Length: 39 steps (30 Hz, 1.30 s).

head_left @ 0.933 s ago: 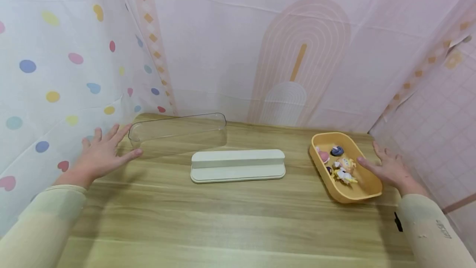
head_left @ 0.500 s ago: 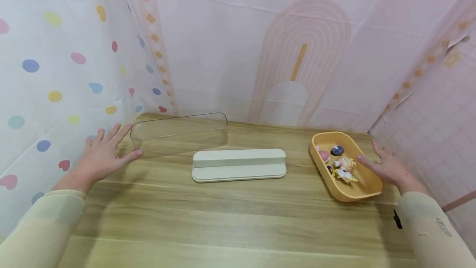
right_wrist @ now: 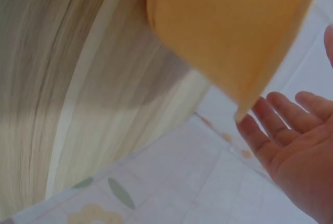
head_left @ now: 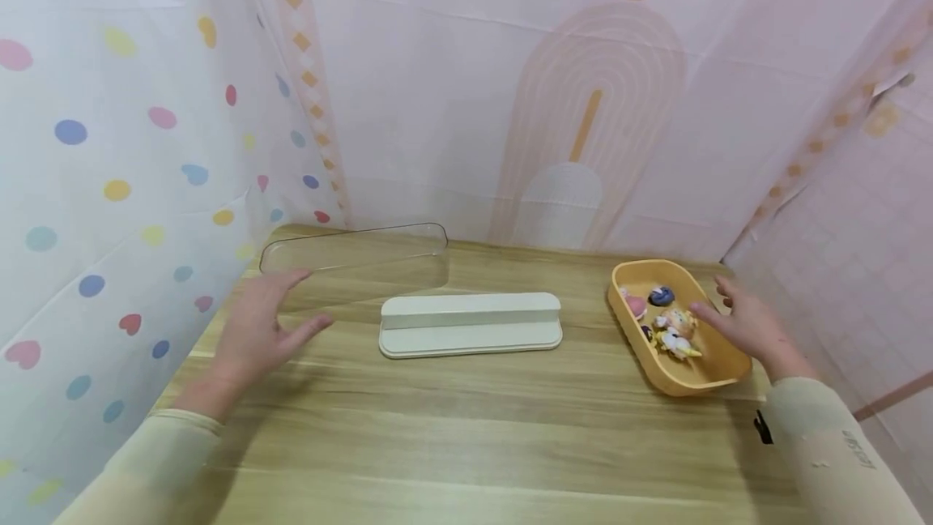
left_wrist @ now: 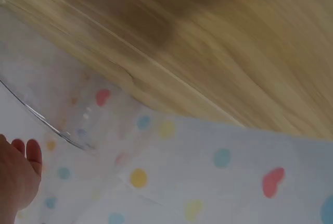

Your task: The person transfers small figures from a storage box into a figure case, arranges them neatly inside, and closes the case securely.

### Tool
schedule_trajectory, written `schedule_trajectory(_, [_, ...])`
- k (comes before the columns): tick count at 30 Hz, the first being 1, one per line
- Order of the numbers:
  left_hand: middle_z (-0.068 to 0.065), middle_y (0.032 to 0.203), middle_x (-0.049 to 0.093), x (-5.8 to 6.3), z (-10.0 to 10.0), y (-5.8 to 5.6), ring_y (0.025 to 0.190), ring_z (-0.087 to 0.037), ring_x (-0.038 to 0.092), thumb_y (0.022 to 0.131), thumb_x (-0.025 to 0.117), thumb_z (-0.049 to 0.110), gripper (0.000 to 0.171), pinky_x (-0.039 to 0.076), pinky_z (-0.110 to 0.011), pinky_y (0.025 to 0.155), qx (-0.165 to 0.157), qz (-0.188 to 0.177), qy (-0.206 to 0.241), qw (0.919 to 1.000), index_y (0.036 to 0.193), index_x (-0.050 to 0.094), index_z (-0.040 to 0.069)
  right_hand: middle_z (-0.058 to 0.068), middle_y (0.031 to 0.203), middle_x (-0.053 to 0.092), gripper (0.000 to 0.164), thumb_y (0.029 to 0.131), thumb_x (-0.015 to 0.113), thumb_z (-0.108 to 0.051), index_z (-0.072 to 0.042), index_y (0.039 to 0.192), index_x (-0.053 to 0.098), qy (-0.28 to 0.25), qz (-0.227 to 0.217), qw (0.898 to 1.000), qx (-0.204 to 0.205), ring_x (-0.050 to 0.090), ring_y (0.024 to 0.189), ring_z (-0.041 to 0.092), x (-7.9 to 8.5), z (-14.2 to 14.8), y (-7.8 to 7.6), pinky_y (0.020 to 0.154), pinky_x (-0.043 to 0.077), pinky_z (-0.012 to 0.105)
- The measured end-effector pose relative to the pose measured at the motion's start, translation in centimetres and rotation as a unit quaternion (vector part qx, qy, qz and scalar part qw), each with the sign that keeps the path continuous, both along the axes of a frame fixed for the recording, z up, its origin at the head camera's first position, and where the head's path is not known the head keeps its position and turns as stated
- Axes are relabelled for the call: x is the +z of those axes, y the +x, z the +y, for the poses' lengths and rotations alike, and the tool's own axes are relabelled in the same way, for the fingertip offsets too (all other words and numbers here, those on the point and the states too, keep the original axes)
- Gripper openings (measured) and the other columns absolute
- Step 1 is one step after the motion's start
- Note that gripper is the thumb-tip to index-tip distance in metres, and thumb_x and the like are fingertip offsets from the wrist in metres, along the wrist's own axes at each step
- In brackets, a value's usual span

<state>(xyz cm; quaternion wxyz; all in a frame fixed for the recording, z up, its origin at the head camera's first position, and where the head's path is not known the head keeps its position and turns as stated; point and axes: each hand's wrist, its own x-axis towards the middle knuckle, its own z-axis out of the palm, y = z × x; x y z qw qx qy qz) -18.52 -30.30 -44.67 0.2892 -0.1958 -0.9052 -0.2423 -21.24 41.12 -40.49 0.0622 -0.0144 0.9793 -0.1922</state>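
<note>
- The step in hand looks to be a reach: I judge that both hands are near the things, but no thing is held.
- The left hand (head_left: pixel 255 326) is spread, with a wide gap between the thumb and the other fingers, and nothing is inside this gap.
- The clear plastic box (head_left: pixel 364 266) lies at the back left of the counter (head_left: pixel 466 436). In the head view the left hand overlaps its left near part; in the left wrist view the fingers appear apart from its rim.
- The right hand (head_left: pixel 751 326) is also spread, the thumb away from the fingers, and it pinches nothing.
- The orange tray (head_left: pixel 722 359) lies at the right, just beside this hand, with the thumb above its right edge. In the right wrist view the fingers come to a corner of the rim; whether they touch it, I cannot tell.
- Small toy figures (head_left: pixel 676 330) lie inside the tray, to the left of the right thumb.
- The cream-white stepped base (head_left: pixel 470 326) lies between the two hands, well apart from both.
- To take hold of anything, in my judgement, the next move calls for closing the fingers around a rim or a figure.
</note>
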Motion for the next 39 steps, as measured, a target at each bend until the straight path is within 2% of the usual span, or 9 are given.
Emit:
schedule_trajectory(6, [-0.024, 0.144, 0.065, -1.3, 3.1, -0.7, 0.133, -0.046, 0.057, 0.079, 0.095, 0.032, 0.083, 0.044, -0.065, 0.112, -0.031, -0.087, -0.001, 0.9957, 0.147, 0.058, 0.003, 0.044, 0.156, 0.041, 0.084, 0.11, 0.056, -0.047, 0.013, 0.162, 0.027, -0.025, 0.042, 0.999, 0.007, 0.045, 0.139, 0.063, -0.3, -1.5, -0.6, 0.11, 0.043, 0.075])
schedule_trajectory(10, [-0.021, 0.153, 0.059, -2.2, 4.6, -1.1, 0.141, -0.047, 0.052, 0.081, 0.094, 0.043, 0.093, 0.041, -0.067, 0.117, -0.046, -0.16, -0.014, 0.986, 0.157, 0.05, 0.01, 0.043, 0.154, 0.045, 0.078, 0.11, 0.057, -0.045, 0.009, 0.162, 0.032, -0.028, 0.053, 0.998, 0.008, 0.048, 0.137, 0.062, -0.2, -2.2, -0.8, 0.108, 0.045, 0.074])
schedule_trajectory(14, [-0.019, 0.159, 0.055, -2.8, 5.8, -1.6, 0.144, -0.046, 0.049, 0.078, 0.094, 0.052, 0.105, 0.04, -0.067, 0.119, -0.051, -0.204, -0.032, 0.9771, 0.163, 0.043, 0.016, 0.042, 0.15, 0.049, 0.074, 0.11, 0.058, -0.041, 0.008, 0.16, 0.036, -0.024, 0.064, 0.998, 0.016, 0.054, 0.132, 0.06, 0.0, -2.6, -0.8, 0.104, 0.049, 0.073])
schedule_trajectory(22, [-0.014, 0.16, 0.055, -3.8, 7.0, -2.3, 0.14, -0.046, 0.052, 0.073, 0.097, 0.053, 0.117, 0.043, -0.068, 0.114, -0.061, -0.235, -0.067, 0.9677, 0.167, 0.034, 0.024, 0.038, 0.139, 0.063, 0.062, 0.109, 0.063, -0.033, 0.007, 0.154, 0.049, -0.001, 0.051, 0.997, 0.052, 0.069, 0.113, 0.048, 0.2, -3.5, -1.1, 0.09, 0.059, 0.06])
schedule_trajectory(29, [-0.015, 0.159, 0.058, -4.3, 7.1, -2.4, 0.14, -0.046, 0.055, 0.077, 0.097, 0.041, 0.108, 0.038, -0.066, 0.119, -0.08, -0.233, -0.081, 0.9657, 0.165, 0.039, 0.018, 0.034, 0.128, 0.071, 0.052, 0.105, 0.068, -0.022, 0.008, 0.145, 0.058, -0.007, 0.023, 0.995, 0.097, 0.073, 0.093, 0.033, -0.3, -4.4, -2.1, 0.074, 0.058, 0.041])
schedule_trajectory(31, [-0.014, 0.159, 0.057, -4.3, 7.1, -2.3, 0.139, -0.047, 0.055, 0.078, 0.096, 0.039, 0.105, 0.038, -0.066, 0.119, -0.08, -0.234, -0.081, 0.9655, 0.165, 0.04, 0.02, 0.032, 0.128, 0.072, 0.052, 0.104, 0.068, -0.022, 0.008, 0.145, 0.058, -0.002, 0.013, 0.994, 0.108, 0.074, 0.096, 0.035, -0.4, -5.1, -2.4, 0.077, 0.059, 0.044])
schedule_trajectory(34, [-0.012, 0.16, 0.057, -4.2, 7.0, -2.3, 0.137, -0.048, 0.056, 0.08, 0.095, 0.038, 0.102, 0.04, -0.066, 0.118, -0.08, -0.237, -0.076, 0.9653, 0.164, 0.04, 0.021, 0.033, 0.131, 0.07, 0.055, 0.107, 0.066, -0.028, 0.009, 0.147, 0.057, 0.018, -0.002, 0.991, 0.13, 0.073, 0.111, 0.045, -0.4, -6.4, -3.1, 0.093, 0.06, 0.056])
schedule_trajectory(36, [-0.011, 0.161, 0.056, -4.3, 7.0, -2.3, 0.137, -0.049, 0.055, 0.081, 0.094, 0.038, 0.101, 0.041, -0.066, 0.117, -0.079, -0.241, -0.071, 0.9647, 0.164, 0.041, 0.022, 0.034, 0.127, 0.071, 0.052, 0.107, 0.065, -0.028, 0.01, 0.143, 0.059, 0.039, 0.007, 0.988, 0.152, 0.071, 0.116, 0.049, -0.4, -7.4, -3.7, 0.1, 0.056, 0.062])
schedule_trajectory(39, [-0.011, 0.159, 0.058, -4.4, 7.2, -2.4, 0.136, -0.049, 0.056, 0.082, 0.094, 0.039, 0.1, 0.042, -0.067, 0.116, -0.075, -0.247, -0.065, 0.9639, 0.164, 0.041, 0.023, 0.024, 0.104, 0.077, 0.036, 0.106, 0.063, -0.025, 0.006, 0.124, 0.069, 0.066, 0.025, 0.981, 0.181, 0.074, 0.096, 0.039, -0.7, -8.2, -4.7, 0.09, 0.059, 0.054])
